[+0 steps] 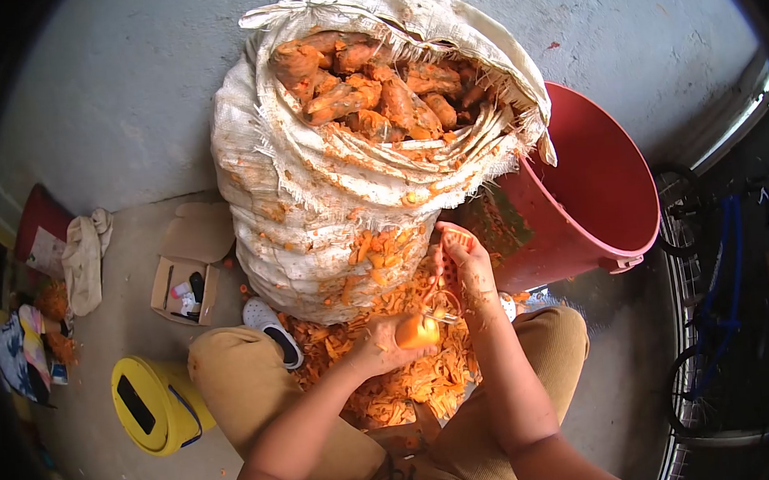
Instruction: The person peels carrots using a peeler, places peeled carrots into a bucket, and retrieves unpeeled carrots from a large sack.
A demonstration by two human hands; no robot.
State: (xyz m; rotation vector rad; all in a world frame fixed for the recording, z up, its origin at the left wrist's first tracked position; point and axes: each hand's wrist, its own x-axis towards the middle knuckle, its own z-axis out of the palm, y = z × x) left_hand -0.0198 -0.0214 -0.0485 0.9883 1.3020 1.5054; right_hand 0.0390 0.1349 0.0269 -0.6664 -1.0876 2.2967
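Observation:
My left hand is closed around a thick, bright orange carrot, which sticks out toward the right. In my right hand is a peeler with a red-orange handle, its metal blade end right at the carrot's tip. Bits of orange cling to my right wrist. Under both hands, a heap of orange peelings covers the floor between my legs. Just ahead leans a big white woven sack, its mouth rolled open on many rough, unpeeled carrots.
A large red tub stands tilted right of the sack. On the left are a yellow bucket with a dark flat object on its lid, and an open cardboard box of small items. A blue bicycle frame is far right.

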